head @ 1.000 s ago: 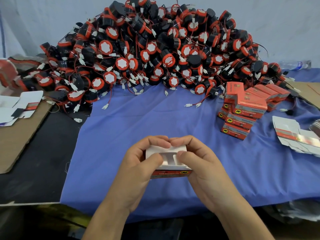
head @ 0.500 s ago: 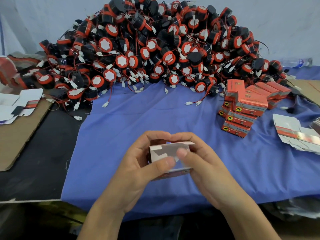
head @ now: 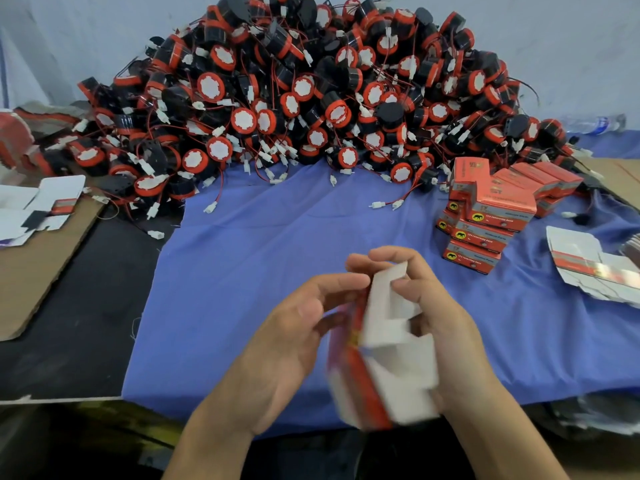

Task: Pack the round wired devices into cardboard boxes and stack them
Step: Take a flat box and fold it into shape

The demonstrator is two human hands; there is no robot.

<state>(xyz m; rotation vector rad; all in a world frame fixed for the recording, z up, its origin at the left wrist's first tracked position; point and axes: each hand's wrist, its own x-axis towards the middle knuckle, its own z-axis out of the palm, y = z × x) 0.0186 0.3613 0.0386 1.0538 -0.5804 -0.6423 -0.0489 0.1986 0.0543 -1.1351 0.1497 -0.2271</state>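
Low and centre in the head view, over the near edge of the blue cloth (head: 270, 258), both hands I am watching meet at one cardboard box (head: 391, 362); it is held off the cloth and tilted, white inner flaps toward the camera and a red printed side toward the left; motion smears it, so I cannot read its print. The right hand (head: 453, 337) grips it; the index finger curls over the top flap, the thumb presses on the white face, and the other fingers are hidden behind the box. The left hand (head: 294, 341) shows its palm, fingers loosely bent and close together, tips at the box's upper left edge; whether they pinch the card or merely touch it I cannot tell through the blur.

Beyond the hands, at the far side of the cloth against a pale wall, lies a big pile of round wired devices (head: 311, 98); black bodies, red rims, white faces, with red wires and white plugs trailing onto the cloth. Just beside the pile's right foot stands a stack of closed red boxes (head: 485, 220), several layers high; further right lie flattened box blanks (head: 581, 251), white side up. On the left, a brown cardboard sheet (head: 31, 271) carries more flat blanks (head: 59, 188) over a black tabletop (head: 79, 323); a clear plastic bottle (head: 592, 123) lies on its side behind the pile at the right.
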